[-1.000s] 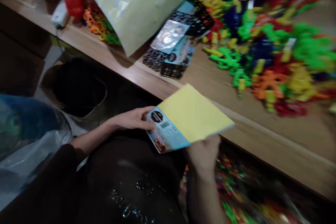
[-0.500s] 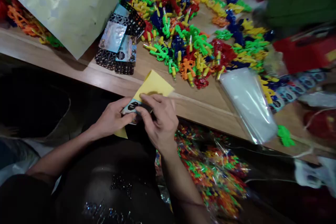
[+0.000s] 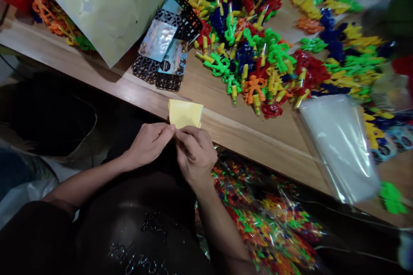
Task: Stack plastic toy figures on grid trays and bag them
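A folded yellow piece of card (image 3: 186,112) stands up from between my fingers at the table's front edge. My left hand (image 3: 153,144) pinches its lower left corner, the fingertips touching those of the other hand. My right hand (image 3: 195,152) is closed on its lower edge, fingers curled. The card's lower part is hidden behind both hands. Beyond it on the table lie black perforated pieces with blue printed cards (image 3: 171,58). A heap of small bright plastic figures (image 3: 254,84), several with yellow tubes on them, spreads across the wood.
A large pale yellow printed sheet (image 3: 106,17) overhangs the table (image 3: 106,90) at the left. Clear plastic bags (image 3: 340,146) lie stacked at the right, near a lone green figure (image 3: 392,197). Below the edge hang clear bags full of coloured figures (image 3: 267,223).
The card's printed blue face no longer shows, and its yellow side is turned to me. My hands have come closer together. The view has shifted, so the table things appear further right.
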Demonstrator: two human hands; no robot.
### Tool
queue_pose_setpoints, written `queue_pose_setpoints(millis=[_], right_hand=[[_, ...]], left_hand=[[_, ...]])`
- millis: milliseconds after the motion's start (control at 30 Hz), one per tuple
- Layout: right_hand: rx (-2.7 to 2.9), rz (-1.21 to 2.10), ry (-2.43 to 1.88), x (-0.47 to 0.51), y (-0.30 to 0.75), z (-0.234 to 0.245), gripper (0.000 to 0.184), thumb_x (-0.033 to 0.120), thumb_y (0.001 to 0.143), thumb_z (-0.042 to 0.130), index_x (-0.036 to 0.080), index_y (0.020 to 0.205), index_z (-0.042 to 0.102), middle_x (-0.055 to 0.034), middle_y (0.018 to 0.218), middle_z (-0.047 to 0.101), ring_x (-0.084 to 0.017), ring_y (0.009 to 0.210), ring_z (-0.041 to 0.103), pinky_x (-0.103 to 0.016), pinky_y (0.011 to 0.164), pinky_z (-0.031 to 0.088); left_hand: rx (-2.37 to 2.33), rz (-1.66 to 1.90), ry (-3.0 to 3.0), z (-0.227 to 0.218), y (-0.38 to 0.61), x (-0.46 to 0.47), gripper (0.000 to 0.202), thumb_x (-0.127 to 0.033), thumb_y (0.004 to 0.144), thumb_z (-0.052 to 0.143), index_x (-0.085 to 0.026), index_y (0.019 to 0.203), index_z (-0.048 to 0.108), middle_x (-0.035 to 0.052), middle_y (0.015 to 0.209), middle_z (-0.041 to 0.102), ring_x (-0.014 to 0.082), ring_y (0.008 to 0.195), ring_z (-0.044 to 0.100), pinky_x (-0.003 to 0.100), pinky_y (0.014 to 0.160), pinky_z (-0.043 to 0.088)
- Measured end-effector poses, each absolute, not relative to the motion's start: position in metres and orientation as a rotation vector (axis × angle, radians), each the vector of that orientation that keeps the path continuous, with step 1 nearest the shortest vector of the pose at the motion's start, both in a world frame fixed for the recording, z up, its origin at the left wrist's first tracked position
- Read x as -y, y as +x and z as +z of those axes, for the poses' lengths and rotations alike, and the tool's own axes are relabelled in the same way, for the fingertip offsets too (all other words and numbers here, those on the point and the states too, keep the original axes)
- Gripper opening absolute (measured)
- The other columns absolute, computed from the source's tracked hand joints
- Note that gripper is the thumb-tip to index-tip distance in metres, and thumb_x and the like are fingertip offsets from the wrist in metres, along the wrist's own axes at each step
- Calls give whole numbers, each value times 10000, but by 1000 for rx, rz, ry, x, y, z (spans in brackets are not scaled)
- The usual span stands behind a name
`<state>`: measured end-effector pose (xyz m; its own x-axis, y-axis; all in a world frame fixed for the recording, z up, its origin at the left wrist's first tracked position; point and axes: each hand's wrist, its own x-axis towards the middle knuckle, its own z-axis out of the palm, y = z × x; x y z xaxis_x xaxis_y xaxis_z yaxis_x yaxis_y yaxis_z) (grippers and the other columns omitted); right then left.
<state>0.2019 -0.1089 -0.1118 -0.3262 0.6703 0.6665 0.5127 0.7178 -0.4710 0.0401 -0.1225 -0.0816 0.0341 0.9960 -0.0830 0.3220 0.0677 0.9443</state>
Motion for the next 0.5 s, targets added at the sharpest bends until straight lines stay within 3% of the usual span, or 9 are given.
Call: queue_pose_setpoints(millis=[267,400,500], right_hand=[[1973,354,-951,113,200,-118,176,45,999,588,210,1009,651,-58,966,653,-198,918,666,-352,808,610],[1950,297,-928,113,195,-118,207,66,1012,622,198,1160,680,-94,1045,684,-216,977,675,-372,839,621],[1993,274,-879,111,190,-114,202,35,1013,594,173,1115,701,-99,1019,698,-202,923,657,-339,803,619]], left_hand=[[-1470,895,1258,-86,38,126,435,-469,988,434,-206,641,450,-30,641,403,120,638,400,288,605,284],[-1438,893,1203,-84,34,128,445,-505,973,453,-188,689,583,-3,684,540,143,678,487,286,654,368],[-1479,895,1193,-85,29,128,451,-530,945,494,-174,705,633,11,708,588,155,698,515,289,666,386]])
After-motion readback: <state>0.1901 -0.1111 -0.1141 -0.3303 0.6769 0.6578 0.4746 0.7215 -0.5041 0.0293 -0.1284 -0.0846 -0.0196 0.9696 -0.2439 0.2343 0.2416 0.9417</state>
